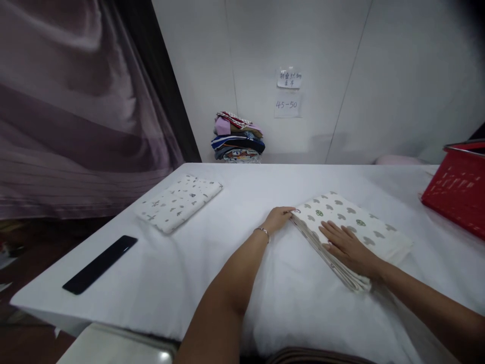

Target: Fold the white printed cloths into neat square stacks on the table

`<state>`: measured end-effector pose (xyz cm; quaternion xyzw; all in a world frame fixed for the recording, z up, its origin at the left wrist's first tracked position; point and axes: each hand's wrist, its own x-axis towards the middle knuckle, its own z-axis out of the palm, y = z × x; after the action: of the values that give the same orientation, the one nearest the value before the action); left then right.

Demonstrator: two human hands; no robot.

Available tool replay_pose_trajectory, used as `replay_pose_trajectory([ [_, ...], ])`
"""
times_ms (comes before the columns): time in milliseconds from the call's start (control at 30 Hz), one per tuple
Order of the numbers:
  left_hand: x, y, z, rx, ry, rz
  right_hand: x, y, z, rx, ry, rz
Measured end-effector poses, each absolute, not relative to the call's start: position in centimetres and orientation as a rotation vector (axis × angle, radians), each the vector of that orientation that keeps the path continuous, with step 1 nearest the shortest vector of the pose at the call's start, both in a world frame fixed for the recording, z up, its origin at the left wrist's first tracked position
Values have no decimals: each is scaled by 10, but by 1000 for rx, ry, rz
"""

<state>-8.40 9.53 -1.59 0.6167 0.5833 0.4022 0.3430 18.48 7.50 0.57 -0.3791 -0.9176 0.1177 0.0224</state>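
Touching the folded cloth point(341, 210): left hand point(278, 218), right hand point(346, 247); red basket point(458, 192) nearby.

Thin silver bracelet point(262, 231) at left hand point(278, 218)

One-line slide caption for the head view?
Left hand at the corner, right hand flat atop a folded white grey-printed cloth on a white-covered table.

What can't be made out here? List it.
Head view only:
Red basket: cut off by the right edge; its wall hides the contents.
Upper wall note: writing too small to read.
Clothes pile: base hidden behind the table edge.
Left hand: grip or mere touch on the cloth corner unclear, fingertips too small.
Cloth under the right hand: pattern covered by the palm.
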Motion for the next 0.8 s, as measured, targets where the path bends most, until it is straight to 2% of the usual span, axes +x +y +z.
replay_pose_trajectory([
  [200,-85,97,-12,1692,1556,1016,183,83,18,-1185,-2801,499],
  [400,-82,98,-14,1752,1625,1000,145,112,34,-1062,-2711,324],
  [800,-70,88,-13,1651,1955,1163,103,173,1,-923,-2710,214],
])
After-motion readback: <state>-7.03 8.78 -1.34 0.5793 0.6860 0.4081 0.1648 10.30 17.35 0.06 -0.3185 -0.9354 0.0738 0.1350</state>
